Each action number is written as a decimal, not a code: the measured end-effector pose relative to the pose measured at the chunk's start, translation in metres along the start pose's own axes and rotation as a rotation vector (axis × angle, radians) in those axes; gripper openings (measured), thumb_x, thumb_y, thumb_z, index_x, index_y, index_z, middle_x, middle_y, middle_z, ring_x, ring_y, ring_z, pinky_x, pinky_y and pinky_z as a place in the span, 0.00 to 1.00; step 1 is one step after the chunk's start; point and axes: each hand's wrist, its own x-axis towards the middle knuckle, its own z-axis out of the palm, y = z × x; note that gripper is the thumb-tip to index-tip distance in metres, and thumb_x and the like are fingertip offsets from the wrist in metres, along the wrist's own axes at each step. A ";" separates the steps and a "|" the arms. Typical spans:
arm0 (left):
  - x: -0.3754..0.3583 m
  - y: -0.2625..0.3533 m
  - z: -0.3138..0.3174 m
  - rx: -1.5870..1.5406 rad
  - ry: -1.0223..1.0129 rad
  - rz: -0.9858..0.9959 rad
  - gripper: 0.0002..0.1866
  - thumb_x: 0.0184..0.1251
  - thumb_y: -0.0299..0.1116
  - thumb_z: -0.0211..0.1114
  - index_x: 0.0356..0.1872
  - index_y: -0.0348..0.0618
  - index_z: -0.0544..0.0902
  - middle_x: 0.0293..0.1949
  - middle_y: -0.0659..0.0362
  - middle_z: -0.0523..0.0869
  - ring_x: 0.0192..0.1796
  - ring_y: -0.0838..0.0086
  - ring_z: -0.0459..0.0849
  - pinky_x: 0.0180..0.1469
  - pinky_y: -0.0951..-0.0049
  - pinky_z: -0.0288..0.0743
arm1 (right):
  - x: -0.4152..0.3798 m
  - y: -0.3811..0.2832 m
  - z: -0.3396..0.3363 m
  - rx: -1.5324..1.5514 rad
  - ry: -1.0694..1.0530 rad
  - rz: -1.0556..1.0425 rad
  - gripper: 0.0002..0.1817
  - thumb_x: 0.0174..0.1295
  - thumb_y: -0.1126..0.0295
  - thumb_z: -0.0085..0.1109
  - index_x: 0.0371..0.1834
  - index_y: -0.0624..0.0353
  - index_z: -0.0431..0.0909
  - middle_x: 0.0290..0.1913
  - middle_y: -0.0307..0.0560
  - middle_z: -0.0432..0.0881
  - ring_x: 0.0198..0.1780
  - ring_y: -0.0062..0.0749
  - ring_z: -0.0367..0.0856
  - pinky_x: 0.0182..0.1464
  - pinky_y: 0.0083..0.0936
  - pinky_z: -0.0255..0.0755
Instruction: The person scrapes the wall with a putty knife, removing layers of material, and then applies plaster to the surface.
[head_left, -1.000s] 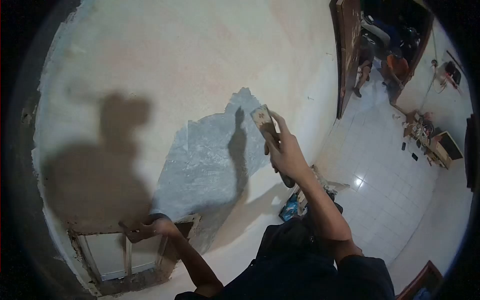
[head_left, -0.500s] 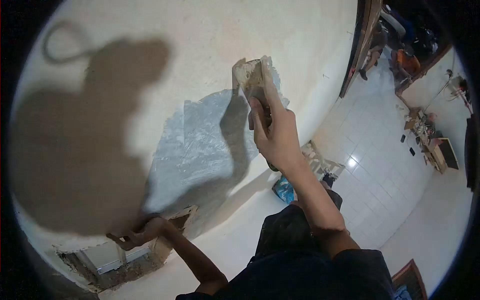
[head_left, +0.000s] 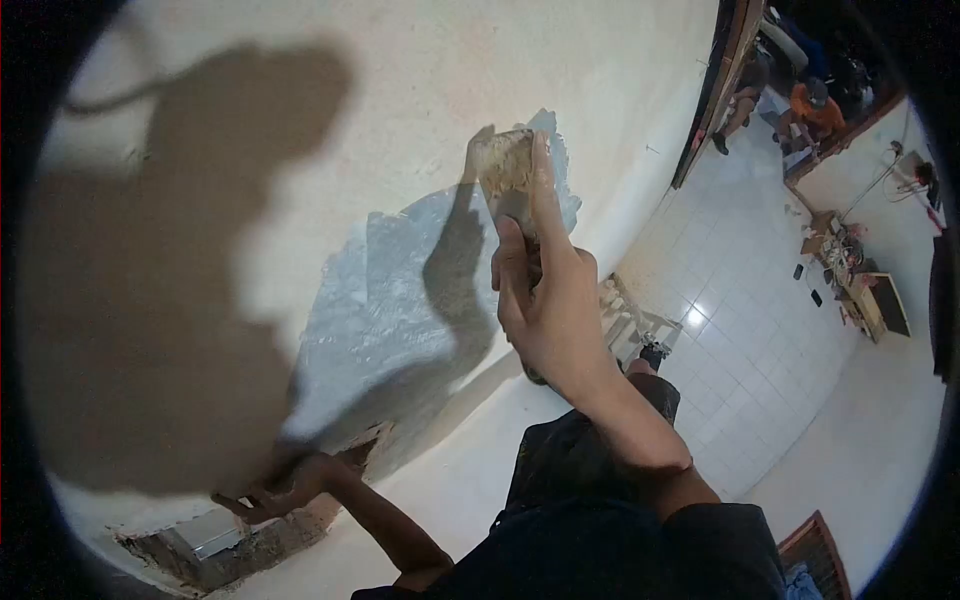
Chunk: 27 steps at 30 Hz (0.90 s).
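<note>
In my right hand [head_left: 555, 310] is a putty knife [head_left: 507, 165], its blade smeared with dried filler and pressed near the wall. My fingers wrap its handle, and the index finger lies stretched along the blade. The blade is over the upper edge of a wet-looking grey filler patch [head_left: 400, 290] on the cream wall [head_left: 420, 90]. At lower left, my left hand [head_left: 285, 488] leans against the wall at the upper edge of a rough rectangular opening [head_left: 240, 550]. Its fingers are apart, partly in shadow, with nothing seen in them.
A stepladder-like frame [head_left: 645, 335] stands below on the white tiled floor [head_left: 735, 330]. Boxes with loose items [head_left: 845, 260] line the far wall. A person in orange [head_left: 818, 112] and another person's leg [head_left: 740, 112] are by the doorway [head_left: 725, 80].
My right hand and the putty knife have moved slightly down. The blue bag beneath my forearm is no longer visible. My left hand stays at the opening; the person in orange has shifted.
</note>
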 end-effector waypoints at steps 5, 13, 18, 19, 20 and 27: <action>0.008 0.013 0.001 -0.088 -0.008 -0.038 0.27 0.71 0.49 0.41 0.57 0.32 0.64 0.57 0.46 0.62 0.58 0.57 0.66 0.59 0.55 0.65 | 0.000 0.000 0.010 0.137 0.079 -0.015 0.34 0.69 0.72 0.41 0.74 0.56 0.36 0.19 0.45 0.76 0.17 0.23 0.72 0.22 0.22 0.68; 0.012 0.029 0.007 -0.217 -0.023 -0.109 0.28 0.72 0.50 0.40 0.57 0.32 0.66 0.56 0.46 0.62 0.59 0.57 0.65 0.59 0.54 0.65 | 0.002 -0.008 0.010 0.061 0.109 0.072 0.34 0.68 0.75 0.44 0.74 0.54 0.39 0.18 0.43 0.75 0.17 0.18 0.69 0.20 0.19 0.64; 0.015 0.038 0.007 -0.258 -0.016 -0.141 0.29 0.72 0.51 0.40 0.56 0.32 0.66 0.55 0.47 0.61 0.59 0.57 0.65 0.60 0.53 0.64 | -0.017 -0.008 0.018 0.003 0.044 0.122 0.35 0.64 0.79 0.46 0.73 0.54 0.45 0.17 0.50 0.74 0.17 0.22 0.72 0.22 0.22 0.66; 0.016 0.039 0.004 -0.264 -0.014 -0.150 0.29 0.72 0.51 0.40 0.56 0.32 0.66 0.55 0.47 0.61 0.59 0.57 0.65 0.60 0.53 0.64 | -0.020 -0.008 0.011 0.012 0.048 0.116 0.35 0.64 0.79 0.46 0.73 0.54 0.45 0.17 0.50 0.74 0.17 0.22 0.72 0.22 0.22 0.66; 0.017 0.041 0.003 -0.289 -0.003 -0.169 0.29 0.72 0.51 0.40 0.56 0.32 0.67 0.55 0.47 0.61 0.60 0.57 0.65 0.60 0.53 0.64 | -0.019 -0.006 0.001 0.025 -0.052 0.113 0.34 0.64 0.79 0.47 0.72 0.54 0.47 0.17 0.50 0.75 0.18 0.23 0.72 0.24 0.23 0.67; 0.023 0.063 0.002 -0.445 0.008 -0.311 0.29 0.72 0.52 0.39 0.55 0.32 0.68 0.54 0.47 0.60 0.60 0.57 0.64 0.61 0.52 0.64 | -0.036 0.024 -0.039 0.253 0.042 0.458 0.25 0.70 0.59 0.40 0.65 0.65 0.61 0.20 0.43 0.75 0.18 0.16 0.68 0.22 0.16 0.63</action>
